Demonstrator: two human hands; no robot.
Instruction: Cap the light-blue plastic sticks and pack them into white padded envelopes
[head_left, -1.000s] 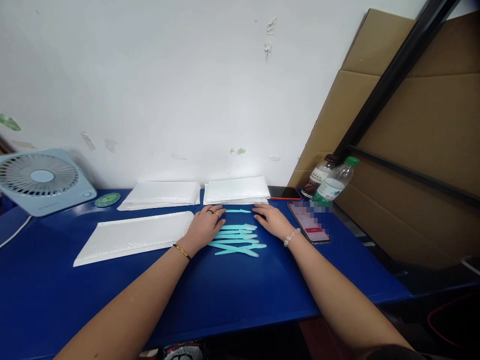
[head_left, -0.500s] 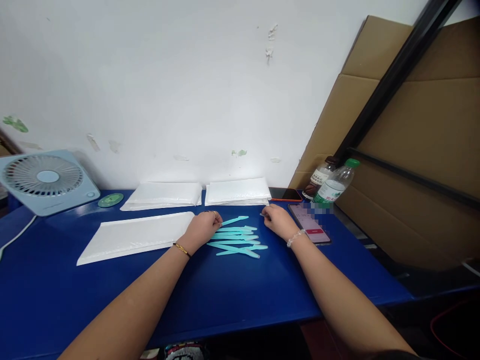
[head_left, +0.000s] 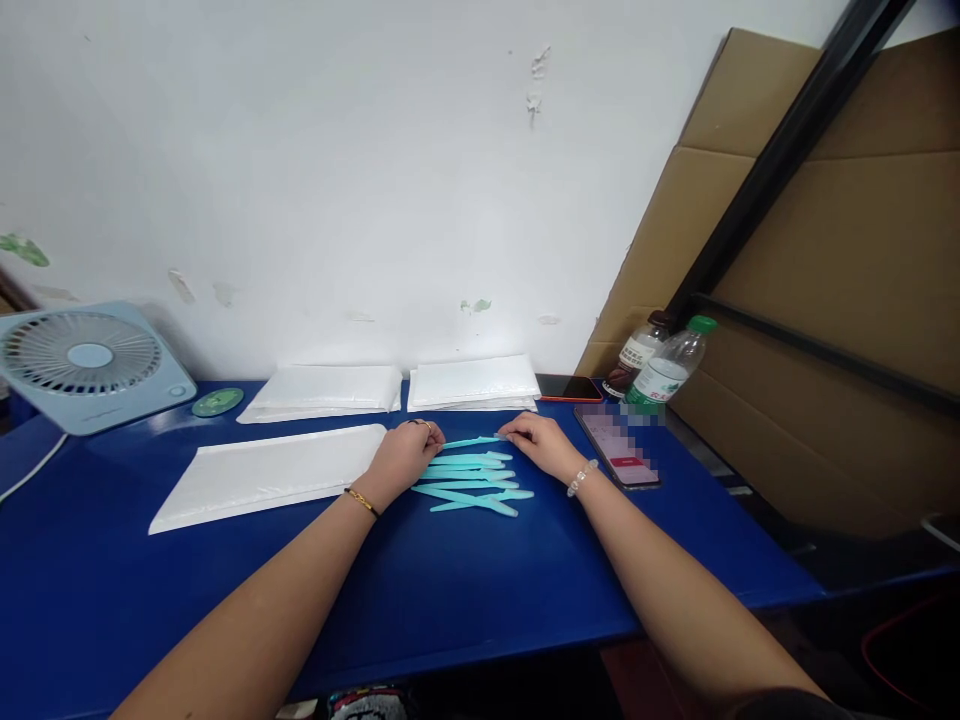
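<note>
My left hand (head_left: 409,452) pinches the left end of a turquoise eyebrow razor (head_left: 471,442), holding it level just above the others. At the razor's right end, my right hand (head_left: 541,440) is closed with a small clear blade cap (head_left: 501,436) between thumb and fingertips. The cap meets the blade end; how far it covers the blade is too small to tell. Several more turquoise razors (head_left: 472,474) lie on the blue table (head_left: 465,580) below, roughly side by side, the nearest ones crossing. Their left ends are partly behind my left hand.
A white padded mailer (head_left: 262,475) lies left of my left hand. Two stacks of mailers, left (head_left: 322,388) and right (head_left: 472,382), lie along the wall. Phones (head_left: 619,448) and bottles (head_left: 664,370) are at right, a blue fan (head_left: 94,365) and green disc (head_left: 218,402) at left.
My right hand has moved left with the clear cap, from apart to the blade end of the held razor. My left hand has stayed almost in place.
</note>
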